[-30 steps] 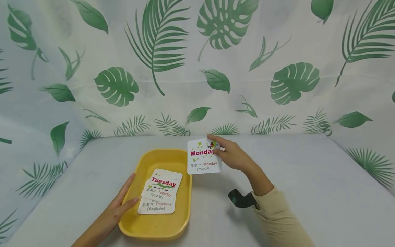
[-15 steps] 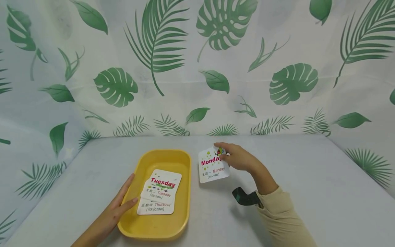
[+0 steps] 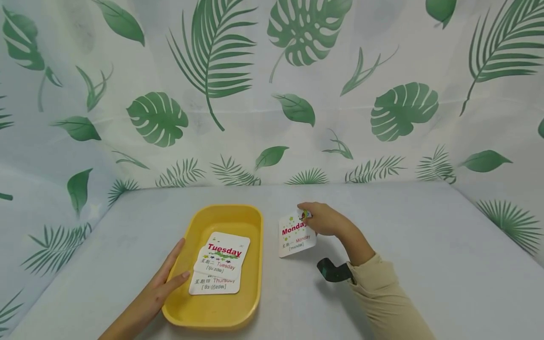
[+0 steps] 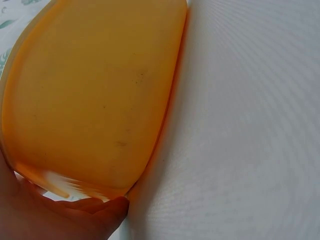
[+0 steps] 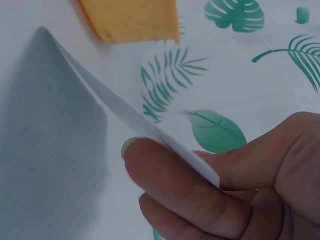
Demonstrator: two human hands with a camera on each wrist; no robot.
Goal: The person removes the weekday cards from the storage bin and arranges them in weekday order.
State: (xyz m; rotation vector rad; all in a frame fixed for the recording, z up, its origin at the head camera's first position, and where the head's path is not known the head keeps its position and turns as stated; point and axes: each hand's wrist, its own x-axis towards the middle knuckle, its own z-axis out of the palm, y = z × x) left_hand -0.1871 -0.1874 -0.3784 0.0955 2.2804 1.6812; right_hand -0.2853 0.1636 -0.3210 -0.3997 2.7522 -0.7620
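Observation:
My right hand (image 3: 329,220) pinches a white day-of-the-week flashcard marked "Monday" (image 3: 293,241) by its upper right side. The card tilts, its lower edge close over the table to the right of a yellow plastic tray (image 3: 212,312). Seen nearly edge-on in the right wrist view, the card (image 5: 135,120) runs between thumb and fingers. My left hand (image 3: 159,285) grips the tray's left side, thumb over the rim. Inside the tray, a "Tuesday" card (image 3: 225,255) overlaps a "Thursday" card (image 3: 214,286). The left wrist view shows the tray's outside (image 4: 95,80).
A pale cloth covers the table (image 3: 403,226). Behind it rises a leaf-patterned cloth backdrop (image 3: 238,137), which also closes in both sides. A black device (image 3: 334,270) sticks out from the right sleeve (image 3: 384,293).
My right hand has carried the Monday card from the tray's right rim rightward and down toward the table, tilting it. The left hand and tray have stayed in place.

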